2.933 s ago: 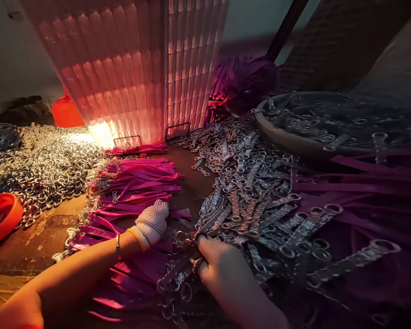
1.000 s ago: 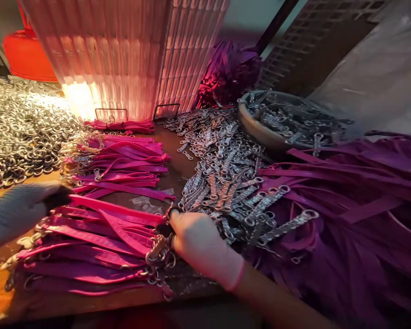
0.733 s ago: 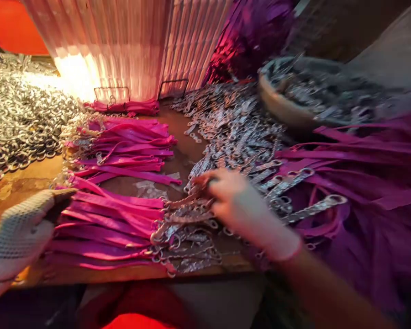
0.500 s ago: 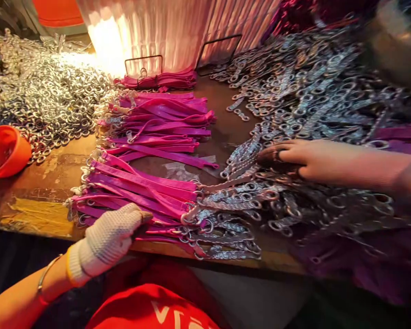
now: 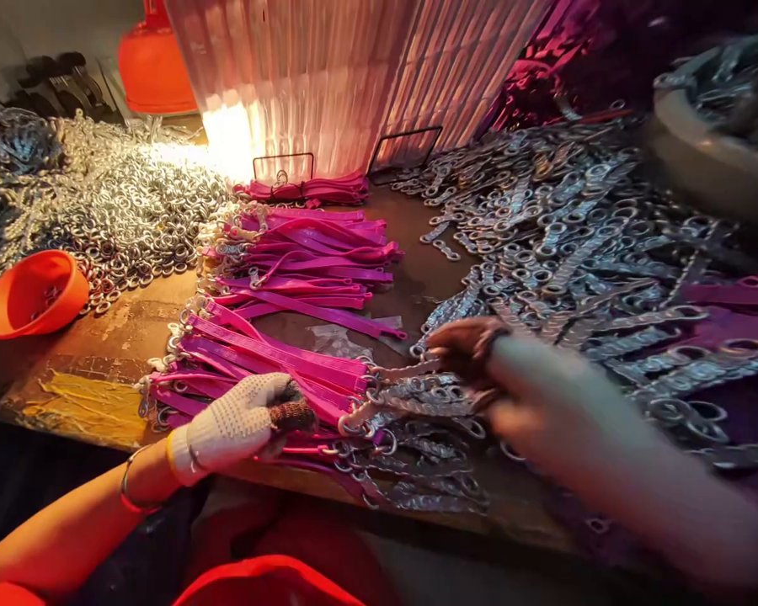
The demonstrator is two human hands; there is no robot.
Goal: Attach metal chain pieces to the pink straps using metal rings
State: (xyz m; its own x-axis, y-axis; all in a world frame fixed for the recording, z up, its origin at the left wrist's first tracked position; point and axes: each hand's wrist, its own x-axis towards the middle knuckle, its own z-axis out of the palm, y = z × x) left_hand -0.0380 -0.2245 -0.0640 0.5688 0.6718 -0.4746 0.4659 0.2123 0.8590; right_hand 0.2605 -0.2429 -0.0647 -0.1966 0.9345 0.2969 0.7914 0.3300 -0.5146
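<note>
My left hand (image 5: 243, 425), in a white dotted glove with dark worn fingertips, rests at the near side of a bundle of pink straps (image 5: 278, 349). Its fingers are curled together; whatever lies between them is hidden. Silver-grey ring-ended straps (image 5: 426, 412) are joined by metal rings to the right ends of the pink ones. Over these silver-grey straps is my right hand (image 5: 511, 366), blurred by motion, with dark coverings on its fingers. One such strap runs toward its fingertips, but I cannot tell whether they grip it.
Silver-grey straps (image 5: 562, 236) lie heaped on the right, below a bowl (image 5: 707, 143). Metal rings (image 5: 132, 194) are piled at the left, beside an orange bowl (image 5: 34, 295). More pink straps (image 5: 316, 244) lie behind. A corrugated panel (image 5: 328, 93) and orange lamp (image 5: 155, 71) stand at the back.
My right hand has come off the silver-grey heap, moving left and toward me. My left hand has shifted slightly right along the pink straps. The view has tilted up a little.
</note>
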